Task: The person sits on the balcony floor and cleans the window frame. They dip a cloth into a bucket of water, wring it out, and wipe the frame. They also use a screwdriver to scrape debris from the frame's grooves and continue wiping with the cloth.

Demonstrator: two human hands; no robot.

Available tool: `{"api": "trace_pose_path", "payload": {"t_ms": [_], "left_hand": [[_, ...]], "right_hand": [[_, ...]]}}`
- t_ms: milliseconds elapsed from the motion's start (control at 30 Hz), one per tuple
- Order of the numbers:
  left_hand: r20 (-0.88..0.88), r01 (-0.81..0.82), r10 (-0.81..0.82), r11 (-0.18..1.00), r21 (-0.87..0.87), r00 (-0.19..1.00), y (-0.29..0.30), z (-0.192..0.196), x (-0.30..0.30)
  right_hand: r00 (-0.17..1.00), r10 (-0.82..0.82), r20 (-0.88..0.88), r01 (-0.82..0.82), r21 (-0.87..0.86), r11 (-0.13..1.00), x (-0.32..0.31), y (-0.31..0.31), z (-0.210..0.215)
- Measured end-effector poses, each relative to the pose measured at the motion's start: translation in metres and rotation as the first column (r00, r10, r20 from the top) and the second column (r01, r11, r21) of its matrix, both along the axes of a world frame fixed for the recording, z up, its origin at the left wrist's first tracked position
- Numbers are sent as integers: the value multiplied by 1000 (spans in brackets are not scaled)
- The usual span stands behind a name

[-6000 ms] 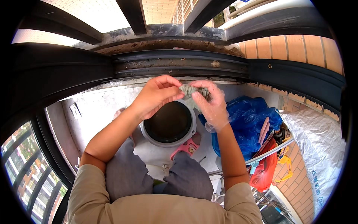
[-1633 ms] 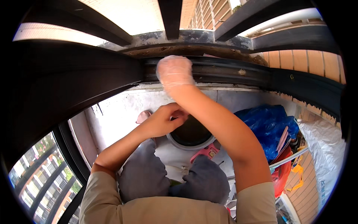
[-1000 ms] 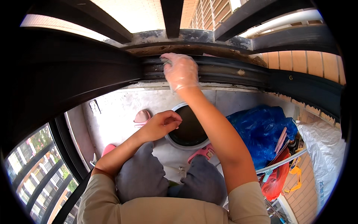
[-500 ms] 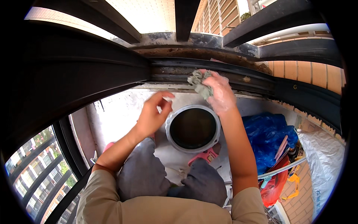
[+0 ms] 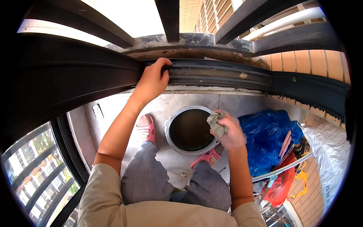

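My right hand (image 5: 231,132), in what looks like a thin clear plastic glove, is closed round a crumpled grey-green rag (image 5: 216,123). It holds the rag over the right rim of a round tub (image 5: 169,140) of dark, murky water (image 5: 191,130). My left hand (image 5: 151,81) is bare and lies at the end of the dark window panel (image 5: 87,64), on the window track (image 5: 219,75). Its thumb and forefinger are apart in a curve, with no loose thing between them. Crumbs of dirt sit in the track's grooves.
Dark bars (image 5: 168,19) stand beyond the track. A blue plastic bag (image 5: 261,140), a red bag (image 5: 280,189) and a white sack (image 5: 329,159) are at the right. My feet, in pink slippers (image 5: 146,130), are on the pale floor (image 5: 117,113) beside the tub.
My right hand has come down from the track to the tub with the rag. My left hand has moved forward from above the floor to the track by the panel's end.
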State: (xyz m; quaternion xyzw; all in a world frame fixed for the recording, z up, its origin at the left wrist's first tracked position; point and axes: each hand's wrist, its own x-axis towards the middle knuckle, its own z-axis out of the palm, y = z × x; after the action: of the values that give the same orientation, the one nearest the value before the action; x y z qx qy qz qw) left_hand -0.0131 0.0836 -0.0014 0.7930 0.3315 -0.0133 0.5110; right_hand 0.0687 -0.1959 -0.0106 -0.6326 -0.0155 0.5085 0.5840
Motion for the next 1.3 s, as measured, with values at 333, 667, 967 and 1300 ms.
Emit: {"api": "trace_pose_path", "payload": {"t_ms": [333,667,967,1300], "left_hand": [[80,119,-104,970,-210,991,-8,-14,29],[229,294,-255,944,-154,939,-29,-25,71],[255,151,-7,821,-551,967,-87,-3,105],[-113,-41,-104,533,-845,988,-122,-49,-51]], "right_hand": [[821,-334,-463,340,-74,937,3,2,26],[929,-191,-316,214,40,976,3,-4,11],[825,-343,-450,390,12,921,3,-13,12],[997,-78,-10,74,-196,978,-30,-32,9]]}}
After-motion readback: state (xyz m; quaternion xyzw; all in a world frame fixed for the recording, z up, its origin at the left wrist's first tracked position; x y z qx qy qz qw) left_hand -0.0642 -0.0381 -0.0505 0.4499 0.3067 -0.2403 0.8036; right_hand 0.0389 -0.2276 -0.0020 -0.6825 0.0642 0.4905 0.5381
